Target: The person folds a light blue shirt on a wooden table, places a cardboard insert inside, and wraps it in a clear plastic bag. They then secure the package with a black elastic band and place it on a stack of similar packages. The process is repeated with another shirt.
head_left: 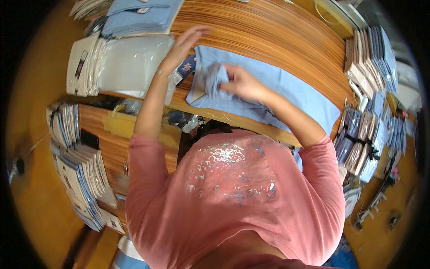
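A light-blue cloth garment (pixel 286 89) lies spread lengthwise on the wooden table in front of me. My right hand (pixel 245 83) is closed on a bunched, crumpled part of it near its left end, blurred by motion. What the fingers cover there is hidden. My left hand (pixel 182 47) is raised just beyond the garment's left end, fingers stretched out with nothing in them. Below that hand a dark blue hang tag (pixel 186 67) lies beside the garment's edge.
Clear plastic bags (pixel 132 62) and a pile of folded blue garments (pixel 141 18) lie on the left side of the wooden table (pixel 264 27). Stacks of packed garments stand at the left (pixel 83 166) and right (pixel 367 62). A black phone (pixel 90 139) rests by the lower left stacks.
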`<state>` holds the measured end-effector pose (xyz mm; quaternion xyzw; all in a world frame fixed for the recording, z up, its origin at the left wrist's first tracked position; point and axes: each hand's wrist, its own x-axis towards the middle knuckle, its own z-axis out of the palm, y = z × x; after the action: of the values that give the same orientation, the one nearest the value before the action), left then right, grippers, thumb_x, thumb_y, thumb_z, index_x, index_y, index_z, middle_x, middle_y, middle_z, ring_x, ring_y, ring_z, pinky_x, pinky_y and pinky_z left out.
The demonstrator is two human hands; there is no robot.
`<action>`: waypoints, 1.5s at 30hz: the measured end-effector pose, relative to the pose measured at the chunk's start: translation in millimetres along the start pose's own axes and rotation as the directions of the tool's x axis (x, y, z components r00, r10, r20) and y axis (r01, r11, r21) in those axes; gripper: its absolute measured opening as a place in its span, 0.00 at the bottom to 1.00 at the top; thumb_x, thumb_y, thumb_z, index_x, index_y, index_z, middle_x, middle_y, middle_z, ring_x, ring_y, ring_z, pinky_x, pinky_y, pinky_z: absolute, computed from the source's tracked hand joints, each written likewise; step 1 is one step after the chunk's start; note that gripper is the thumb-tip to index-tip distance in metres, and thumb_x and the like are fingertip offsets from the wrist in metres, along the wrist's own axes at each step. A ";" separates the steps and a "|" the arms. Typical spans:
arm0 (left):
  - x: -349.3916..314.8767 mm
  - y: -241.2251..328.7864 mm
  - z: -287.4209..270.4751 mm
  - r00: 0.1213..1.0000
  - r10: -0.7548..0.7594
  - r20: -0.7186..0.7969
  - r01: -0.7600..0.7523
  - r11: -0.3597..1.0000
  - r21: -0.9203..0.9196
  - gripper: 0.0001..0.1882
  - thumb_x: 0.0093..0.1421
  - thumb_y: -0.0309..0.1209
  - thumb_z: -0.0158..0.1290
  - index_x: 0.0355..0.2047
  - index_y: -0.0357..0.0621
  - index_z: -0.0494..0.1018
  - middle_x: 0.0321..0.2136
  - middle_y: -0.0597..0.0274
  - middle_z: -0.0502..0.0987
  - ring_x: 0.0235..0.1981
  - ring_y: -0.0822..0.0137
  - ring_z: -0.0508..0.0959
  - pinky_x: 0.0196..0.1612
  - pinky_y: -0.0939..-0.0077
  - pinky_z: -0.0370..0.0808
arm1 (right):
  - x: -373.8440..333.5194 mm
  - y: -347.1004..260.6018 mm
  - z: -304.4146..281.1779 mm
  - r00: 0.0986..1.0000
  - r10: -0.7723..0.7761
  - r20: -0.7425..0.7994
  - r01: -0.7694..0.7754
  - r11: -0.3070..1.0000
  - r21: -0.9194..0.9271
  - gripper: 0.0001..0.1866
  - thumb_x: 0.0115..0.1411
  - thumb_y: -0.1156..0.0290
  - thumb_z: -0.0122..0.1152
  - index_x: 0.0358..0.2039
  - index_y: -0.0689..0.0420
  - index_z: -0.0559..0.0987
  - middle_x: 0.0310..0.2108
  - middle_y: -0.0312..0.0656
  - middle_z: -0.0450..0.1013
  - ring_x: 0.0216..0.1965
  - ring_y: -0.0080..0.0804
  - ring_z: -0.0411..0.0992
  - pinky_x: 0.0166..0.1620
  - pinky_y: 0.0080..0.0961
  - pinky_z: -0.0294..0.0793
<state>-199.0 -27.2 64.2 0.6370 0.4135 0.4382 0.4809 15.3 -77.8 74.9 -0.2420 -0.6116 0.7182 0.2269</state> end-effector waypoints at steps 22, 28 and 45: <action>28.0 -39.0 56.9 0.863 -0.336 0.378 -0.085 0.641 0.763 0.24 0.51 0.43 0.55 0.42 0.36 0.72 0.38 0.52 0.77 0.42 0.54 0.73 0.51 0.65 0.60 | -254.8 31.8 -85.9 0.432 0.233 -0.871 -0.155 0.971 0.183 0.10 0.54 0.74 0.58 0.38 0.59 0.73 0.27 0.32 0.72 0.27 0.17 0.68 0.30 0.15 0.70; -9.5 -15.8 95.2 0.971 -0.232 0.059 -0.007 0.218 0.976 0.24 0.54 0.41 0.54 0.49 0.46 0.67 0.53 0.55 0.65 0.56 0.55 0.60 0.53 0.51 0.57 | -272.6 53.7 -125.5 0.376 0.078 -0.923 -0.313 0.949 -0.047 0.17 0.52 0.75 0.59 0.43 0.60 0.71 0.29 0.40 0.74 0.29 0.25 0.72 0.31 0.22 0.72; -64.5 -42.0 230.6 0.966 0.010 0.258 -0.244 0.366 0.898 0.31 0.55 0.51 0.49 0.58 0.62 0.60 0.62 0.57 0.52 0.63 0.49 0.48 0.58 0.37 0.42 | -363.1 61.1 -235.6 0.002 -0.130 -0.992 -0.909 0.413 -0.056 0.14 0.51 0.59 0.60 0.34 0.54 0.76 0.33 0.49 0.75 0.36 0.50 0.73 0.36 0.42 0.71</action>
<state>-0.6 -137.8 -22.5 0.8682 0.4837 0.0993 0.0484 443.9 -131.7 8.2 -0.8864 -0.4270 0.0800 0.1601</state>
